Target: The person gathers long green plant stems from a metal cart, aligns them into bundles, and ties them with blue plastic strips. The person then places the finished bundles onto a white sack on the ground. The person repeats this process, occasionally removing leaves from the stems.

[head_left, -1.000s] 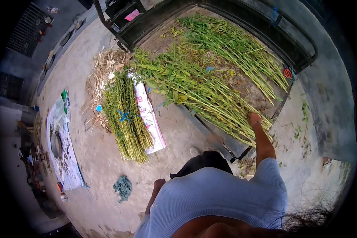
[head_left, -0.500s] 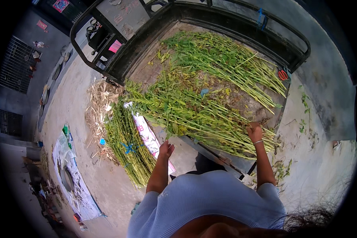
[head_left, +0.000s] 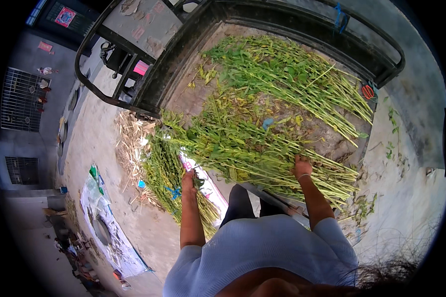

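Your right hand (head_left: 302,167), with a pale bracelet (head_left: 306,175) at its wrist, is on the nearer heap of leafy green stalks (head_left: 243,148), toward the bare cut ends; its fingers curl down among the stems, and you cannot tell from this view whether they are pressed together around any. That heap lies slantwise along the near edge of the dark metal cargo bed (head_left: 183,101), its leafy tops pointing left and its pale stem ends pointing right. Your left hand (head_left: 188,181) is raised off to the left, in front of the tied bundle of stalks (head_left: 158,171) and next to a few dark green leaves (head_left: 199,179); whether its fingers pinch those leaves cannot be made out. The bundle, bound with a blue tie (head_left: 173,192), lies on the ground beside a white printed sack (head_left: 214,192), with dry, straw-coloured husks (head_left: 129,133) spread along its left side. Farther into the bed, past a strip littered with loose leaves and a blue scrap (head_left: 267,123), you have a second heap of leafy stalks (head_left: 287,79) lying roughly parallel to the first. Red-orange-handled scissors (head_left: 367,92) rest at the bed's right edge, near those stem ends.
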`<state>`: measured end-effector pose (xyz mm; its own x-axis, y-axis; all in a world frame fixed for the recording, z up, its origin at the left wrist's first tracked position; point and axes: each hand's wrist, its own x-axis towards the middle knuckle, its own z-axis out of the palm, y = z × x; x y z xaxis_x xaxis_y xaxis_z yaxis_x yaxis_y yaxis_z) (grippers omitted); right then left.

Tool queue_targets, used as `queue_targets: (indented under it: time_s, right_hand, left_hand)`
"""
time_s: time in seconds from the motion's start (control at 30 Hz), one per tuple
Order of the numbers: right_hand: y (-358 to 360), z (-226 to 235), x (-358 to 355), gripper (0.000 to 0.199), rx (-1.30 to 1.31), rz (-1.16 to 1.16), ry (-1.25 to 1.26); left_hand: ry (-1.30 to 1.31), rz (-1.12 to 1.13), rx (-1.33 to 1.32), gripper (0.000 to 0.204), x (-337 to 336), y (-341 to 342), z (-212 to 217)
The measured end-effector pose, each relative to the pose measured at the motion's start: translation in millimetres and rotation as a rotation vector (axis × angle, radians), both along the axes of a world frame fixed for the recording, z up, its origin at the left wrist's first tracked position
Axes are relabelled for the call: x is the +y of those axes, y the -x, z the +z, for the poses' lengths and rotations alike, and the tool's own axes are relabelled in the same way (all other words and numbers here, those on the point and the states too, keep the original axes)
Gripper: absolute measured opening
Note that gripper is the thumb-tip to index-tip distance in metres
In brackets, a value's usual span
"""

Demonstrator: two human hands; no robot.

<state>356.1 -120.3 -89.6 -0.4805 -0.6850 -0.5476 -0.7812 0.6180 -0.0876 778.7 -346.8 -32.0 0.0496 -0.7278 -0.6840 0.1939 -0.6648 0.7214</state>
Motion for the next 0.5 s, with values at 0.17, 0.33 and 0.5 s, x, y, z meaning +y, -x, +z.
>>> queue_targets:
  time_s: [0.17,0.33,0.5]
  right_hand:
    - [1.8,4.4,8.8,0.060,0.095,0.036,0.185]
    - [17.8,16.5,15.7,0.056,0.008,-0.039,0.224]
    - [-3.8,1.1,11.6,0.056,0.085,-0.103,0.013]
  left_hand:
    - [0.412,-0.093,-0.197,0.012,-65.6,13.8,142.7]
    - [0.677,0.208,-0.096,0.014,-135.3,-7.4,257.0]
    - [1.043,0.161,0.055,0.026,-190.4,-49.6,371.9]
